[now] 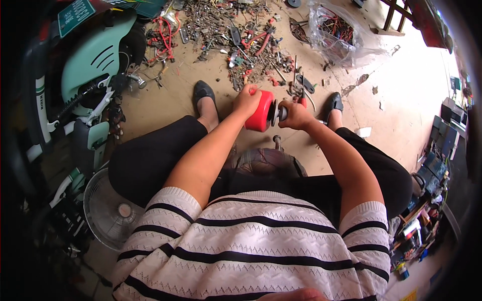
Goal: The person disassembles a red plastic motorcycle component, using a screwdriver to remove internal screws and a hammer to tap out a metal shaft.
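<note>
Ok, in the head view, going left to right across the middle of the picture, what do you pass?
Mint-green scooter → black shoe → left hand → red round part → right hand → the other black shoe → shelf of clutter at the right edge.

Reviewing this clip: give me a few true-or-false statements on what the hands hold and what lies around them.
1. The left hand grips a red cylindrical part. True.
2. The right hand rests empty on the knee. False: it holds the metal end beside the red part.
3. A fan lies at the person's left. True.
4. The floor ahead holds folded clothes. False: a pile of metal scrap and wires lies there.
</note>
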`<state>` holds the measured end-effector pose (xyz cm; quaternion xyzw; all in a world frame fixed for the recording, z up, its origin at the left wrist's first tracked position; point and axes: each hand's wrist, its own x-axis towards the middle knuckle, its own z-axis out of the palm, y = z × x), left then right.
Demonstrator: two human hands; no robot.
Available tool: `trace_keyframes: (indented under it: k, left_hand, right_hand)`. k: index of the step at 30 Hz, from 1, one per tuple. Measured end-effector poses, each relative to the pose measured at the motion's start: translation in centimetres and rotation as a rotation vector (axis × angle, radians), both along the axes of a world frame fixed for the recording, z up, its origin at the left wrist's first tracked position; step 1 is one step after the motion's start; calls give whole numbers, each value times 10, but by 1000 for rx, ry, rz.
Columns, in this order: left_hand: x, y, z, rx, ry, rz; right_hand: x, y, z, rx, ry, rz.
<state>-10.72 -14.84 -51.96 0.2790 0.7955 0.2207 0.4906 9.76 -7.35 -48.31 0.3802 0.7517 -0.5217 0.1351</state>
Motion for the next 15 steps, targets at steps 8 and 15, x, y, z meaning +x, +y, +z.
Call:
trace_keyframes:
  k: [8, 15]
  left_hand:
    - [-3, 43, 14, 68, 453, 104]
    - [24, 38, 5, 279, 561, 134]
  right_hand:
    - [-24, 30, -16, 254, 78, -97]
    - [-12, 30, -44, -140, 291, -562]
